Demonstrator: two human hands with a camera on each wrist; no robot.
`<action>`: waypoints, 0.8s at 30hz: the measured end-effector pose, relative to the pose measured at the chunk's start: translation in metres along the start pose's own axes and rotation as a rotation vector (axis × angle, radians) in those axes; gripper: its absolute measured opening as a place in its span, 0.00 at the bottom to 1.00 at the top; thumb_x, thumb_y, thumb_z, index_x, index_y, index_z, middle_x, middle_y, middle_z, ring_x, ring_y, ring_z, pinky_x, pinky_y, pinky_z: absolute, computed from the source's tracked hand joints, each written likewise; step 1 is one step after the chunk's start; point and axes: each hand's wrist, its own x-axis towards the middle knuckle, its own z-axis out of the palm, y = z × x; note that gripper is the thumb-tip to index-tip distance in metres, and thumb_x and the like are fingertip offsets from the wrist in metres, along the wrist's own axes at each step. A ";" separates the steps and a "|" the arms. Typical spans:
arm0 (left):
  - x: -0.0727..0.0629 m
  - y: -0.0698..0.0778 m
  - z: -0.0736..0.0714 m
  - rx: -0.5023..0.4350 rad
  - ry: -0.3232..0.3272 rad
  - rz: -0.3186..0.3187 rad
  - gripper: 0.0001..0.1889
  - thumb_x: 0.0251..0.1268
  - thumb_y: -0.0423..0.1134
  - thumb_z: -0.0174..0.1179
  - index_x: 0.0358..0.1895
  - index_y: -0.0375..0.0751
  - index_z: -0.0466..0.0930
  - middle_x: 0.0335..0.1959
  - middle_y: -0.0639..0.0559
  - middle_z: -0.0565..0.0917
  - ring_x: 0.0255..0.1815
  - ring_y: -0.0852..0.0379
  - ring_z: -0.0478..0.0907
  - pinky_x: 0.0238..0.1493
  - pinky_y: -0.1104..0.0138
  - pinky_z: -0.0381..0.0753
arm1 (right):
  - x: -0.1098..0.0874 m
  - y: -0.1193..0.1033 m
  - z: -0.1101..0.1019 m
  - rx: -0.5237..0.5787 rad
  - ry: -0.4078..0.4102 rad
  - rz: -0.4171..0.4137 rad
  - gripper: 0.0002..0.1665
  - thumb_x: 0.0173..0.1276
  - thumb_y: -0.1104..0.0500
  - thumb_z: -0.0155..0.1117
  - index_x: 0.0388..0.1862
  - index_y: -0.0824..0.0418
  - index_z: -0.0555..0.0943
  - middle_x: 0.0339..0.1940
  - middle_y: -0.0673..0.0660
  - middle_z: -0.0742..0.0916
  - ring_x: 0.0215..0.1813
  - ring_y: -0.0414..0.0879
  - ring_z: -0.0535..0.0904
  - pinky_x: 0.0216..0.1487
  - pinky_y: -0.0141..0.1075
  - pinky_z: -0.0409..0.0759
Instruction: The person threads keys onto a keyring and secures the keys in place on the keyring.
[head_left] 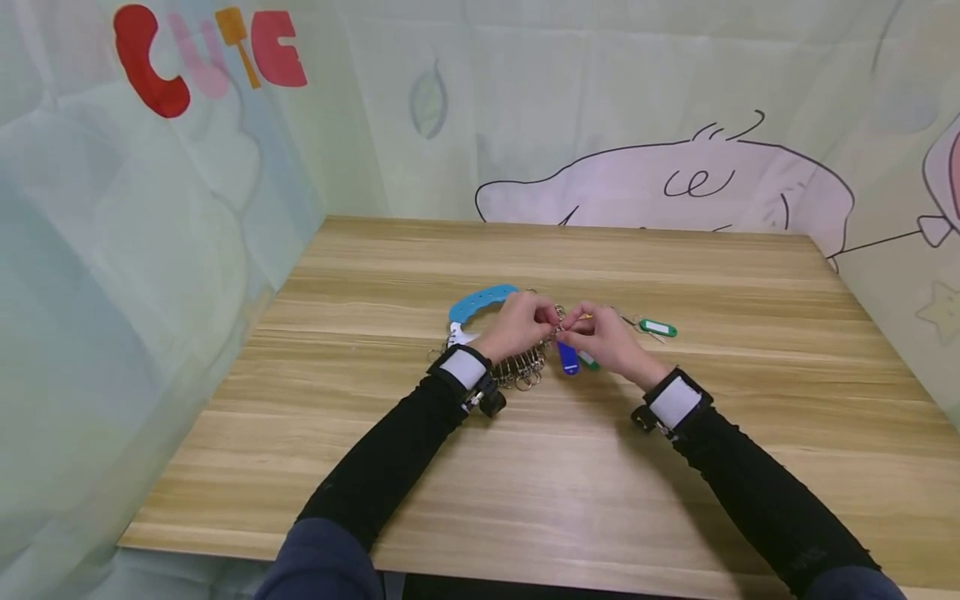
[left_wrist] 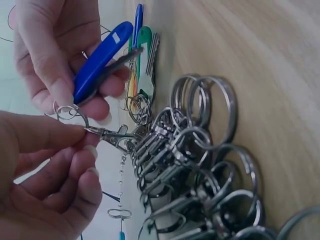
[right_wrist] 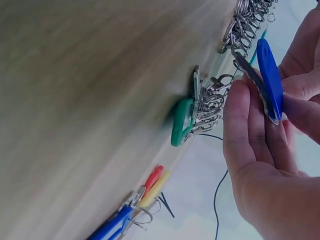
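Note:
Near the middle of the table both hands meet over small metal hardware. My left hand (head_left: 517,325) pinches the end of a metal swivel clasp (left_wrist: 114,136) between thumb and finger. A small split ring (left_wrist: 71,114) sits right at its fingertips. My right hand (head_left: 603,337) holds that ring and a blue key tag (left_wrist: 102,62), with a metal key (right_wrist: 250,70) hanging alongside the tag. Several more clasps with rings (left_wrist: 195,165) line up in a row below the left hand. They hang along a large loop with a blue curved strip (head_left: 480,302) and a white part (head_left: 457,335).
A green key tag (right_wrist: 183,122) with keys and rings lies by the right hand. Farther right lies another green tag (head_left: 658,327) with a key. Red (right_wrist: 154,176) and yellow tags (right_wrist: 155,189) are beside it. Printed cloth (head_left: 600,100) stands behind the wooden table (head_left: 300,467).

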 end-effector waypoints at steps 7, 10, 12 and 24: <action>-0.001 0.004 -0.002 -0.002 0.012 -0.034 0.05 0.56 0.25 0.59 0.32 0.36 0.84 0.30 0.45 0.86 0.30 0.57 0.80 0.32 0.76 0.75 | -0.001 -0.001 -0.001 -0.010 0.024 -0.013 0.06 0.66 0.68 0.61 0.37 0.69 0.74 0.38 0.69 0.88 0.45 0.58 0.87 0.38 0.24 0.79; -0.001 0.006 -0.002 0.008 0.014 -0.045 0.06 0.55 0.25 0.59 0.32 0.36 0.84 0.30 0.45 0.87 0.30 0.57 0.80 0.32 0.76 0.75 | 0.000 0.000 -0.001 -0.006 0.025 -0.014 0.05 0.66 0.68 0.62 0.36 0.69 0.74 0.38 0.69 0.88 0.46 0.58 0.86 0.39 0.24 0.78; -0.001 0.006 -0.002 0.019 0.016 -0.052 0.06 0.55 0.25 0.59 0.32 0.36 0.84 0.30 0.45 0.87 0.31 0.56 0.81 0.32 0.76 0.74 | 0.000 0.001 -0.001 -0.004 0.025 -0.019 0.06 0.66 0.68 0.62 0.35 0.69 0.74 0.38 0.69 0.88 0.45 0.58 0.86 0.39 0.23 0.78; -0.001 0.008 -0.003 0.047 0.038 -0.099 0.07 0.52 0.26 0.59 0.32 0.37 0.86 0.29 0.46 0.86 0.30 0.56 0.79 0.31 0.75 0.72 | 0.001 0.000 0.002 -0.016 0.092 -0.022 0.06 0.64 0.67 0.64 0.35 0.69 0.77 0.37 0.68 0.89 0.39 0.48 0.87 0.39 0.23 0.79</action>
